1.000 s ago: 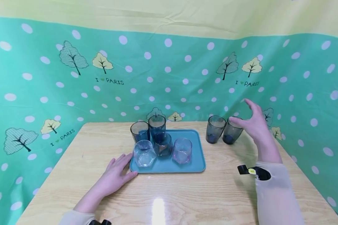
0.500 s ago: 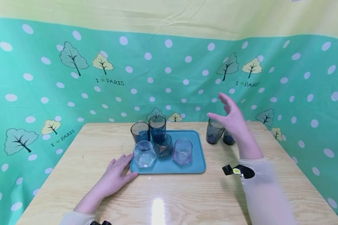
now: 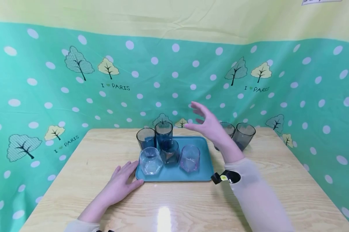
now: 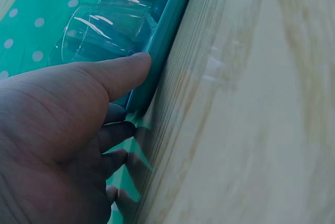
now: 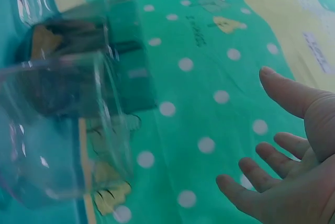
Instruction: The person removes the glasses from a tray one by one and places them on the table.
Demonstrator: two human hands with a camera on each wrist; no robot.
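Note:
My left hand (image 3: 120,183) rests at the near left corner of the blue tray (image 3: 177,176), thumb on its rim and fingers along its left side, as the left wrist view also shows. My right hand (image 3: 207,127) is in the air over the tray's far right part, fingers spread and nothing held. On the tray are a clear faceted glass (image 3: 150,162), a smoky glass (image 3: 170,154) and a pinkish glass (image 3: 190,159). Two taller blue-grey tumblers, a left one (image 3: 146,138) and a right one (image 3: 164,132), stand at its back left.
Right of the tray, on the wooden table (image 3: 104,148), stand two grey tumblers, a farther right one (image 3: 245,132) and one (image 3: 228,128) partly hidden behind my right forearm. A green dotted curtain (image 3: 151,80) hangs behind the table.
My right hand has moved left from the grey tumblers to above the tray, fingers still spread. My left hand stays at the tray's corner, and the glasses have not moved.

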